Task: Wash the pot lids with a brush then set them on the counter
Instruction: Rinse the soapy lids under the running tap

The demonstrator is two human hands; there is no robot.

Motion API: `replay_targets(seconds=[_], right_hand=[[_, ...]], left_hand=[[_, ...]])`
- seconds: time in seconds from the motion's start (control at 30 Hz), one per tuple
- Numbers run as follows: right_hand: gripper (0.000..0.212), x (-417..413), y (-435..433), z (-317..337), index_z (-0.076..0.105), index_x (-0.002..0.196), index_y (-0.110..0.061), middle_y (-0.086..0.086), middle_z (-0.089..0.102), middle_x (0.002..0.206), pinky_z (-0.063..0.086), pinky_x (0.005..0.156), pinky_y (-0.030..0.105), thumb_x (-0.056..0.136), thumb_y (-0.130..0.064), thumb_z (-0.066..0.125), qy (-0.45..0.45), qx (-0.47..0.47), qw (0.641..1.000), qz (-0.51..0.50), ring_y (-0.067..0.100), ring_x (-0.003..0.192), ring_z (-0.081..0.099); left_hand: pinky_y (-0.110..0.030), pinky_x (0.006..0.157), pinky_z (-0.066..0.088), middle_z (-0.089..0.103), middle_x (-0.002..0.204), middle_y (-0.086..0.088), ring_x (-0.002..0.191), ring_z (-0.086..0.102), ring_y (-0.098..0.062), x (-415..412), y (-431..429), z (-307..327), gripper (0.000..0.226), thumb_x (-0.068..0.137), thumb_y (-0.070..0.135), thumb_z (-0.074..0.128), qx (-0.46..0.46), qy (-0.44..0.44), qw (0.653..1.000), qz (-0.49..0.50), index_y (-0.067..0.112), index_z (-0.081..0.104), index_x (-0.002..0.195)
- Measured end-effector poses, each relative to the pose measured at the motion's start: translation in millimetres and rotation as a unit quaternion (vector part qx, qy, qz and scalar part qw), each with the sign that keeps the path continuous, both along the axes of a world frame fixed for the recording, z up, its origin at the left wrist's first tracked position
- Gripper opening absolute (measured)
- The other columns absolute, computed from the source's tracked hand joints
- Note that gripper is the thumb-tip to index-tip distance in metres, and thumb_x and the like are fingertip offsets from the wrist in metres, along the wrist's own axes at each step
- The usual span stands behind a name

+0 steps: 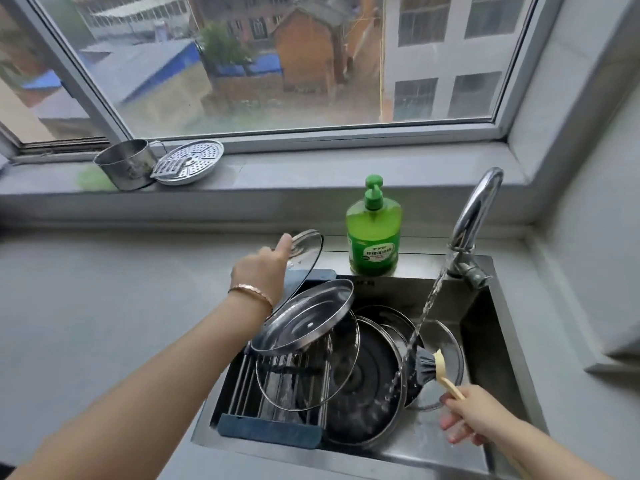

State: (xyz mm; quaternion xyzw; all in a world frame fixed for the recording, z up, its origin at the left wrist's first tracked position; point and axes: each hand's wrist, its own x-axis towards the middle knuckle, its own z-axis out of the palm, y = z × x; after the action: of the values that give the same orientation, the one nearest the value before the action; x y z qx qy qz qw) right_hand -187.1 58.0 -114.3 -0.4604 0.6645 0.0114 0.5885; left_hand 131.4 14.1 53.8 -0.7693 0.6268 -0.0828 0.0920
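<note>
A wide window [277, 64] is filling the top of the view, looking out on rooftops and buildings. Below it a grey counter [104, 306] is stretching to the left of a steel sink [311, 455].

Inside the sink, a pile of lids [363, 386] is leaning and overlapping, some steel and some glass. The leftmost ones are resting on a roll-up rack [270, 431] laid across the sink's left side.

A curved faucet [474, 216] at the back right corner is running, and its water [429, 306] is falling at a slant onto the pile. A green soap bottle [374, 233] is standing on the ledge behind the sink. A steel pot [126, 164] and a perforated steamer plate [188, 162] are sitting on the windowsill, touching.

My left hand [263, 268] is gripping a glass lid [304, 251] by its rim — thumb over the top edge, fingers hidden behind it. I am holding the lid upright above the sink's back left corner, next to the counter.

My right hand [474, 417] is curling around the pale handle of a brush [440, 372], whose dark bristles are sitting in the stream — right against the lids. A thin bracelet [251, 294] is circling my left wrist.
</note>
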Motion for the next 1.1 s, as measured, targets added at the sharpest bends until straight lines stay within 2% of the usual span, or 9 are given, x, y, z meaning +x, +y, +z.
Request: replay_targets(seconds=[0.1,0.23,0.37,0.47,0.6,0.7,0.87,0.97,1.1], right_hand=[[0.014,2.6,2.3,-1.1,0.052,0.099,-0.006,0.012,0.067,0.064,0.025,0.037,0.015,0.098,-0.011,0.038,-0.009,0.002,1.000,-0.022,0.023,0.045,0.061],[0.014,5.0,5.6,-3.3,0.051,0.103,-0.007,0.012,0.067,0.065,0.024,0.036,0.015,0.099,-0.012,0.038,-0.018,0.015,0.999,-0.040,0.022,0.044,0.061],[0.014,8.5,12.6,-4.7,0.049,0.105,-0.008,0.013,0.066,0.069,0.025,0.034,0.017,0.100,-0.011,0.036,-0.021,0.035,0.998,-0.045,0.020,0.043,0.061],[0.015,11.7,18.3,-10.5,0.048,0.103,-0.007,0.014,0.065,0.071,0.025,0.034,0.014,0.099,-0.009,0.034,-0.024,0.042,0.997,-0.058,0.017,0.040,0.060],[0.016,17.6,21.5,-24.6,0.048,0.101,-0.007,0.013,0.066,0.070,0.027,0.035,0.016,0.099,-0.009,0.032,-0.028,0.062,0.995,-0.071,0.017,0.041,0.061],[0.018,23.4,22.0,-34.4,0.046,0.106,-0.005,0.013,0.065,0.070,0.028,0.035,0.016,0.099,-0.008,0.030,-0.031,0.075,0.994,-0.074,0.016,0.041,0.061],[0.020,32.5,22.3,-43.2,0.045,0.112,-0.003,0.011,0.065,0.069,0.026,0.036,0.015,0.098,-0.006,0.030,-0.033,0.086,0.993,-0.075,0.014,0.040,0.061],[0.020,35.6,17.3,-42.0,0.046,0.110,-0.004,0.010,0.065,0.069,0.029,0.040,0.018,0.099,-0.007,0.029,-0.037,0.086,0.992,-0.079,0.014,0.041,0.061],[0.019,38.7,14.8,-41.2,0.047,0.109,-0.005,0.011,0.064,0.071,0.030,0.039,0.018,0.099,-0.009,0.031,-0.039,0.089,0.990,-0.106,0.013,0.040,0.060]], left_hand=[[-0.025,0.053,0.043,0.058,0.113,-0.016,0.064,0.063,-0.026,-5.4,1.1,-29.6,0.064,0.086,-0.001,0.053,-0.008,-0.027,0.999,-0.017,0.024,0.030,0.140],[-0.029,0.062,0.047,0.023,0.145,-0.034,0.087,0.066,-0.026,-22.4,5.2,-58.6,0.069,0.090,-0.008,0.036,0.089,-0.047,0.995,-0.018,0.020,0.008,0.146],[-0.038,0.073,0.053,0.030,0.139,-0.039,0.099,0.062,-0.038,-27.0,2.5,-82.9,0.068,0.091,-0.006,0.037,0.131,-0.012,0.991,0.001,0.015,0.003,0.146],[-0.037,0.066,0.049,0.056,0.112,-0.022,0.084,0.060,-0.031,-23.9,2.8,-92.4,0.067,0.088,0.005,0.046,0.156,0.072,0.983,0.059,0.017,0.008,0.141],[-0.034,0.061,0.048,0.062,0.097,-0.012,0.072,0.057,-0.027,-17.6,6.0,-102.6,0.048,0.092,0.019,0.041,0.108,0.099,0.988,0.052,0.017,0.019,0.134],[-0.044,0.074,0.053,0.060,0.112,-0.010,0.088,0.062,-0.030,-5.4,10.3,-120.8,0.047,0.096,0.039,0.031,0.034,0.174,0.982,0.060,0.027,0.018,0.140],[-0.056,0.096,0.043,0.039,0.143,-0.009,0.128,0.043,-0.032,-3.3,30.4,-147.6,0.061,0.089,0.054,0.030,-0.058,0.404,0.911,0.062,0.031,0.019,0.144],[-0.055,0.108,0.030,0.027,0.151,-0.013,0.138,0.028,-0.031,-5.3,33.0,-147.0,0.071,0.085,0.060,0.025,-0.061,0.417,0.905,0.055,0.027,0.017,0.147],[-0.050,0.112,0.025,0.012,0.155,-0.017,0.142,0.017,-0.032,-9.6,36.7,-147.5,0.074,0.087,0.045,0.049,0.003,0.303,0.953,-0.002,0.017,0.016,0.148]])
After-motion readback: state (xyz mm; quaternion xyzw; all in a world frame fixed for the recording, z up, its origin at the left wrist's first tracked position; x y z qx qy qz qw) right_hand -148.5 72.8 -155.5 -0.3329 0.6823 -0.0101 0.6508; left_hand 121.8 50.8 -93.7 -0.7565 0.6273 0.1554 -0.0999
